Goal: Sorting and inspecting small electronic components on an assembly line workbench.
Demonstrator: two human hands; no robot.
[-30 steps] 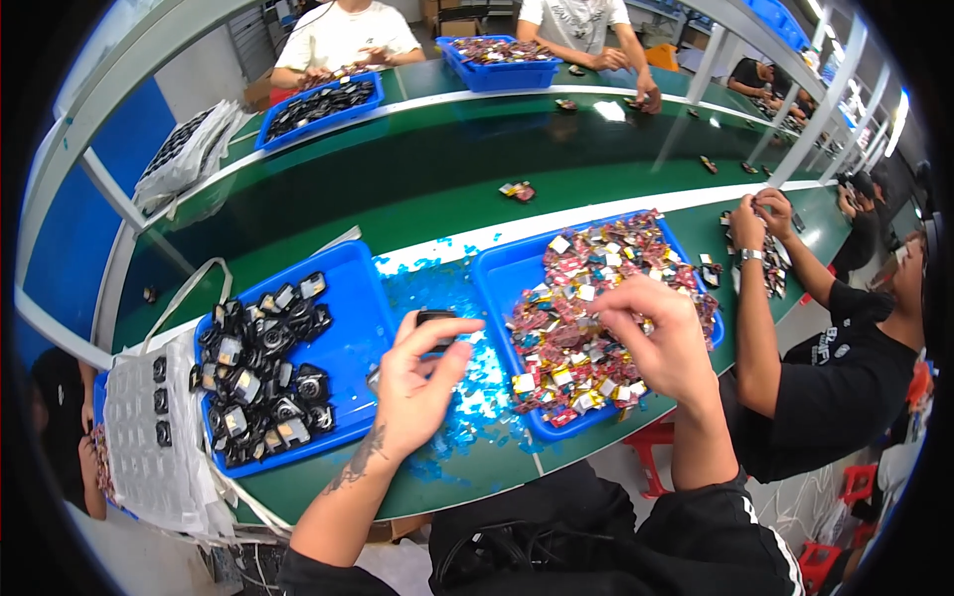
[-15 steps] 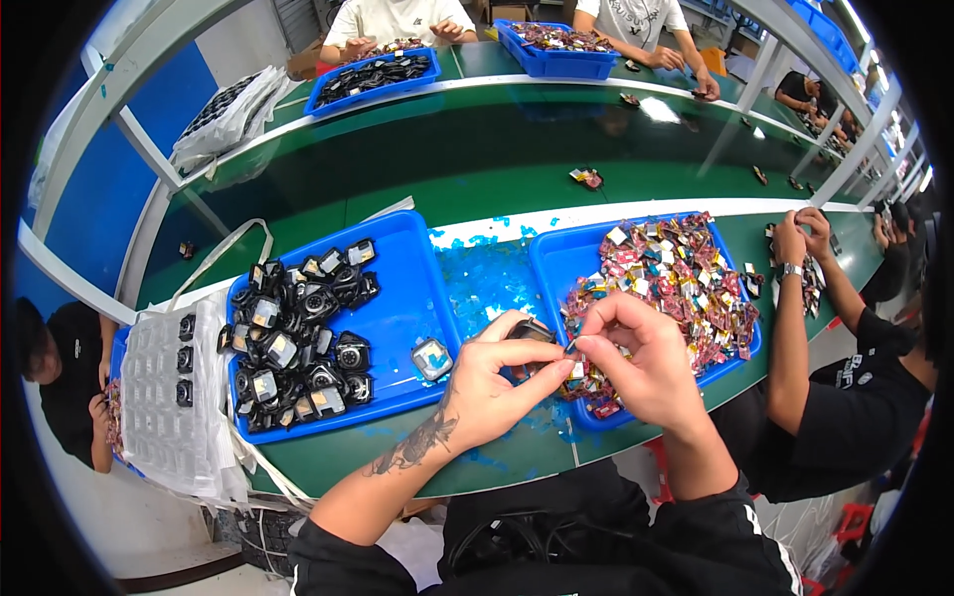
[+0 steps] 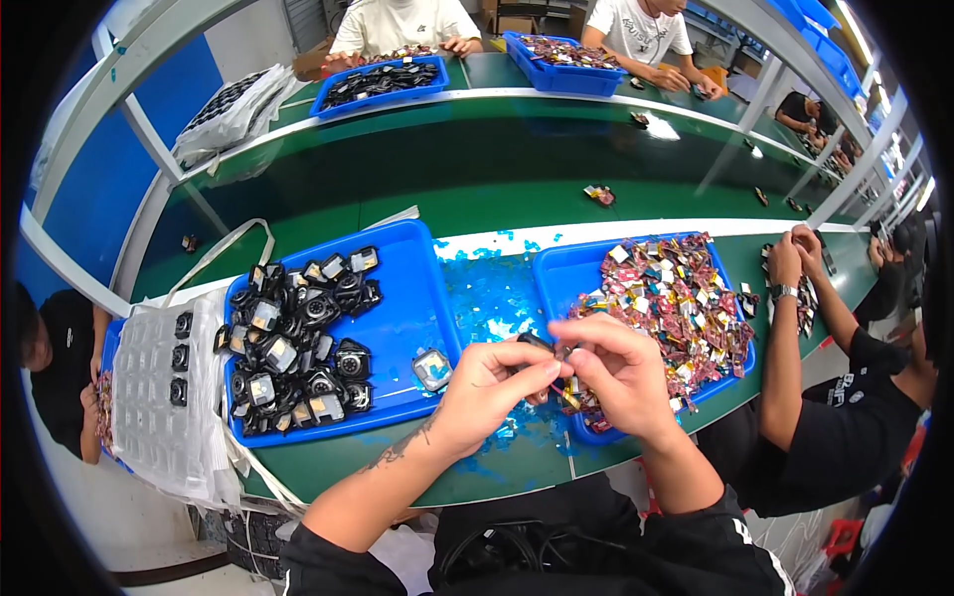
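Observation:
Over the gap between two blue trays, my left hand [image 3: 495, 389] is closed on a small black housing [image 3: 535, 341], mostly covered by the fingers. My right hand [image 3: 628, 385] meets it from the right, its thumb and forefinger pinched at the housing's edge; whatever they grip is too small to make out. To the left, a blue tray [image 3: 409, 288] holds a heap of black watch-like housings [image 3: 298, 328]. One housing with a clear face [image 3: 431, 369] lies apart near that tray's right wall. The right blue tray [image 3: 564, 273] is heaped with small reddish, gold and white electronic parts [image 3: 671, 318].
Blue scraps [image 3: 492, 298] litter the green bench between the trays. White moulded plastic trays [image 3: 149, 397] are stacked at the left. Beyond the white rail runs a green belt with a loose part [image 3: 599, 195] on it. Co-workers sit opposite and at both sides; one's forearm [image 3: 785, 348] is close on the right.
My right hand has lowered and its fingers have closed in against my left fingers. The loose part on the belt appears slightly farther right; the whole view has shifted a little.

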